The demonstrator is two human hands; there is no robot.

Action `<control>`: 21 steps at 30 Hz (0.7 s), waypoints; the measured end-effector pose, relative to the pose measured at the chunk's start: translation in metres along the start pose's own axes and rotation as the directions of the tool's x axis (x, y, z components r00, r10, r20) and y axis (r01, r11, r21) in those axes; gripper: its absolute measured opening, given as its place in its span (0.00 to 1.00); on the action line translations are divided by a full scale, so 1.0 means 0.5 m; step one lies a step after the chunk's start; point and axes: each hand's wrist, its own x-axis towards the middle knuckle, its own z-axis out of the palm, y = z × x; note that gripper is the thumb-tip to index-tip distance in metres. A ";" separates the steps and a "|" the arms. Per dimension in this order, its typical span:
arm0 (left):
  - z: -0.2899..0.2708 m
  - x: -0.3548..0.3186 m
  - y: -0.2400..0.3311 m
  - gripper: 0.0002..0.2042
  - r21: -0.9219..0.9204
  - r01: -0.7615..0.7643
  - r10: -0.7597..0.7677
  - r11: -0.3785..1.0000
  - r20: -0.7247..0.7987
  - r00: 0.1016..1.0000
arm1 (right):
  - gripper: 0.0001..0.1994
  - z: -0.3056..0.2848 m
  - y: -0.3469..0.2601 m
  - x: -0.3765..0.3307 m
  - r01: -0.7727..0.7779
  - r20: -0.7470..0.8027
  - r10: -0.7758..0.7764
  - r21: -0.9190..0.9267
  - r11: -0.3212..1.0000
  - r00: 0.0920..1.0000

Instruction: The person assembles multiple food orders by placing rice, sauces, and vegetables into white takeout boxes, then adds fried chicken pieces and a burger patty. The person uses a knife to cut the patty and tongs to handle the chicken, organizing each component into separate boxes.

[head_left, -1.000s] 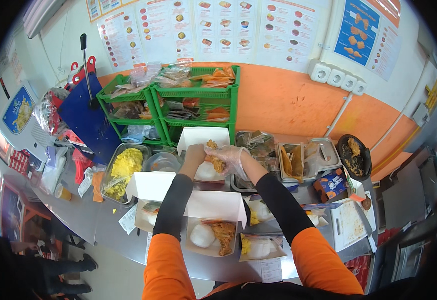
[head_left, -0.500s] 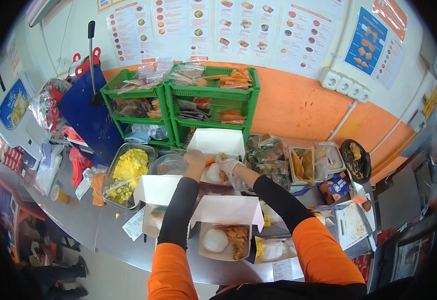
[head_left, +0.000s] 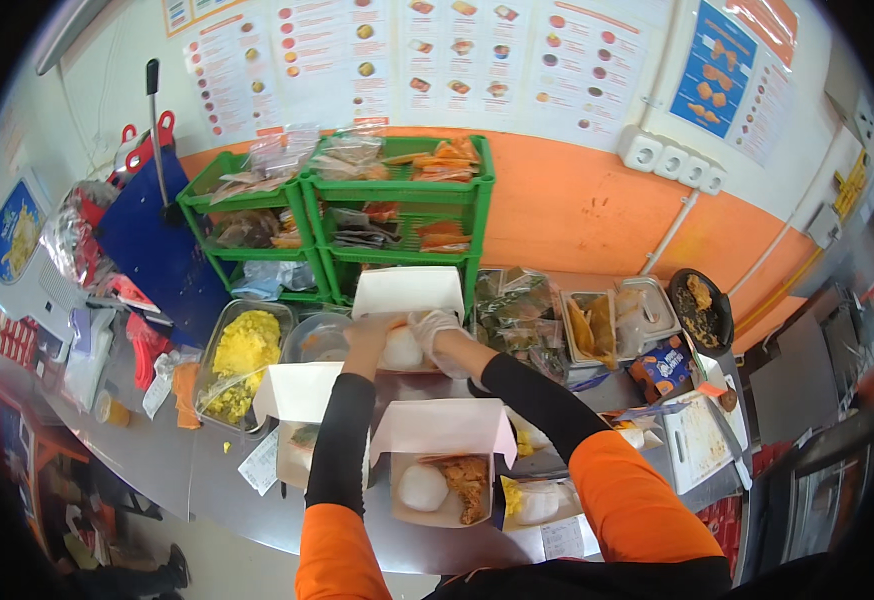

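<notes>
Both hands are at the far open cardboard box, whose lid stands up behind them. My left hand, apparently bare, reaches over the box's left side with its fingers curled inward. My right hand, in a clear glove, bends over the right side. What either hand grips is hidden. Between them shows a white rice mound. Nearer me, another open box holds a rice mound and fried chicken. A third open box lies left, partly behind my left forearm.
A tray of yellow food and a clear round bowl stand left. Green racks with sachets rise behind. Rightward are bagged greens, metal containers, a black pan and a cutting board with a knife.
My left hand has lowered from a fist above the box to its left side. The chicken seen by my right hand is now out of sight. The whole view has shifted slightly.
</notes>
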 end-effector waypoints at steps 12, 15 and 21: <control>-0.263 -0.450 0.148 0.16 -0.380 -0.549 0.324 0.745 -0.514 0.795 | 0.13 -0.380 0.400 -0.647 0.085 -0.461 -0.055 0.046 0.995 0.886; -0.264 -0.646 0.181 0.12 -0.368 -0.464 0.244 0.806 -0.509 0.826 | 0.14 -0.326 0.615 -0.736 -0.452 -0.201 0.407 -0.316 0.834 0.891; -0.078 -0.856 0.261 0.09 -0.479 -0.097 -0.247 0.872 -0.603 0.758 | 0.23 -0.011 1.078 -0.768 -0.855 -0.293 0.839 0.110 0.507 0.459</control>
